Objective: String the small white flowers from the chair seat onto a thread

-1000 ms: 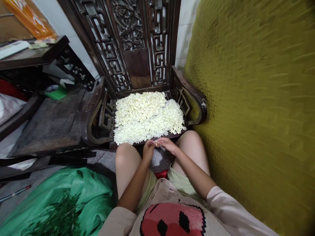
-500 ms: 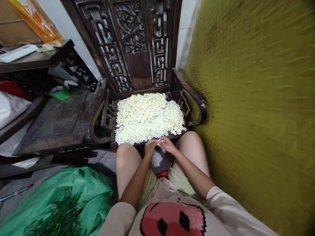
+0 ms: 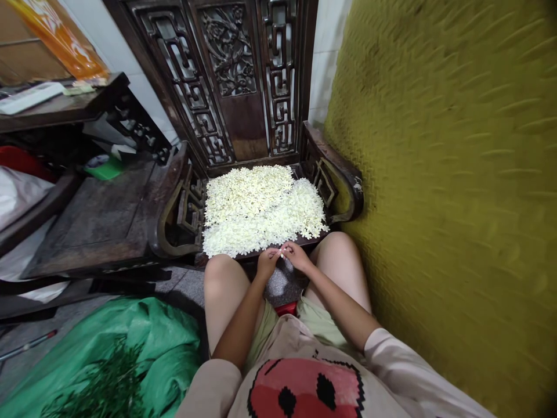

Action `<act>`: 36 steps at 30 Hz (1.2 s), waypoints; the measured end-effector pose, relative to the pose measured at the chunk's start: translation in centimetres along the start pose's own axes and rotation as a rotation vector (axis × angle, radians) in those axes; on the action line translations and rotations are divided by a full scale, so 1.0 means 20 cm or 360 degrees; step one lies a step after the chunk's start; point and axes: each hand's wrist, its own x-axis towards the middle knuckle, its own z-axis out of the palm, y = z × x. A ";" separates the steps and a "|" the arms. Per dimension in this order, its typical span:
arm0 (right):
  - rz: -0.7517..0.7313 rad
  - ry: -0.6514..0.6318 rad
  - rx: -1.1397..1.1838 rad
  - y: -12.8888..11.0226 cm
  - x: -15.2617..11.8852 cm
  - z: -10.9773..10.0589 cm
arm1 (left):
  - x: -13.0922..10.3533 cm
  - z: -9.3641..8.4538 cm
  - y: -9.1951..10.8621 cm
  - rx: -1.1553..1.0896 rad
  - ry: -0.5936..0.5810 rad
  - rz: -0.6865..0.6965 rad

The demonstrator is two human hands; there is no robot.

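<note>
Between my knees, just in front of the chair seat, my two hands meet fingertip to fingertip. My left hand (image 3: 267,261) is closed in a pinch, and my right hand (image 3: 296,256) pinches from the other side. Small white flowers (image 3: 282,252) show between the fingers; how many and which hand bears which is too small to tell. Beyond the hands, a thick layer of cream-white flowers (image 3: 261,203) covers most of the dark carved wooden chair's seat. A second, whiter heap lies along its front and right.
The chair's curved armrests (image 3: 352,197) flank the flowers. A textured yellow panel (image 3: 444,191) rises close on my right. At left stand another wooden chair (image 3: 96,215) with a green roll (image 3: 104,167) on it, and a green sack (image 3: 143,319) with leafy stems (image 3: 104,383).
Both hands stay together in nearly the same place, with small shifts of the fingers around the white flowers. The view has tilted very slightly. The flower heap looks unchanged.
</note>
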 end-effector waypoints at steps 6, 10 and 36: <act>0.0044 0.0119 -0.0149 0.01 -0.02 0.02 | -0.02 0.00 -0.02 0.0250 0.0076 0.0183; 0.0046 0.0214 -0.0188 0.01 -0.02 0.02 | 0.00 0.00 0.00 0.0074 0.0086 0.0027; -0.0196 0.0047 -0.0089 -0.09 -0.01 -0.02 | 0.01 -0.01 0.05 -0.0652 -0.0140 -0.0478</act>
